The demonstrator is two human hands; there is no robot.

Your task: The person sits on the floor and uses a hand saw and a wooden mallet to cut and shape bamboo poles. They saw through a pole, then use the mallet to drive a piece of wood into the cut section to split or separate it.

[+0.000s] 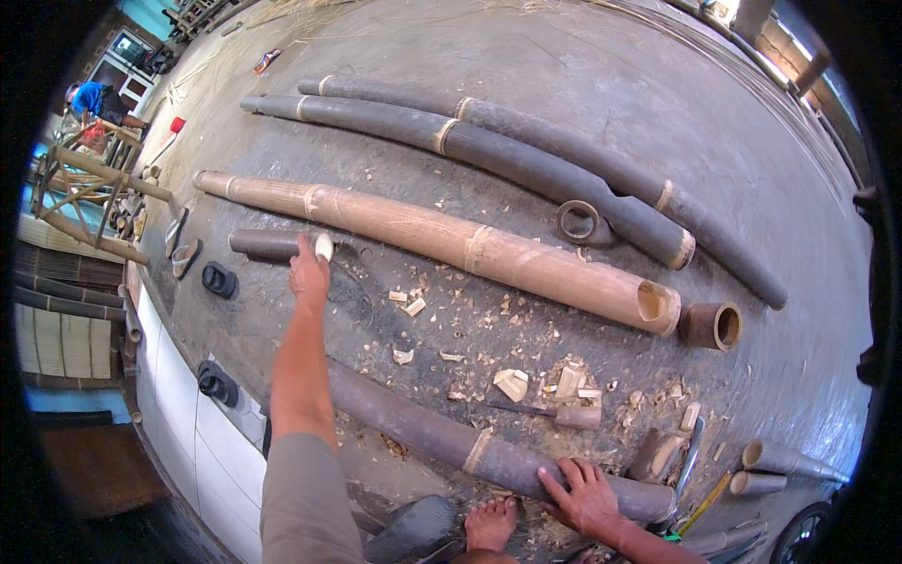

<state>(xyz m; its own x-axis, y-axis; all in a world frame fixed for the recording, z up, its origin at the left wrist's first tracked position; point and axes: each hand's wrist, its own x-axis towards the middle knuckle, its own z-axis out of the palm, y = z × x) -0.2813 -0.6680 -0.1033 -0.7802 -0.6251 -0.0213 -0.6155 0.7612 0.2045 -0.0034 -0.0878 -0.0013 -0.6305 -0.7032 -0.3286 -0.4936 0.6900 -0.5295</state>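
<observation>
Dark-brown round bamboo pole, seemingly unnotched, under your spread right hand; tan bamboo pole beyond, already notched; short dark cylindrical bamboo piece at your left hand, grip unclear.

Bare grey concrete floor before me, pale sheen toward right edge; white tiles at left; turquoise wall far back, white-framed glazing beside it; bamboo-pole frame near left; bright daylight past dark post, upper right.

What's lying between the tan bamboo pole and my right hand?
In the head view, scattered wood chips and a wooden-handled tool lie between them.
</observation>
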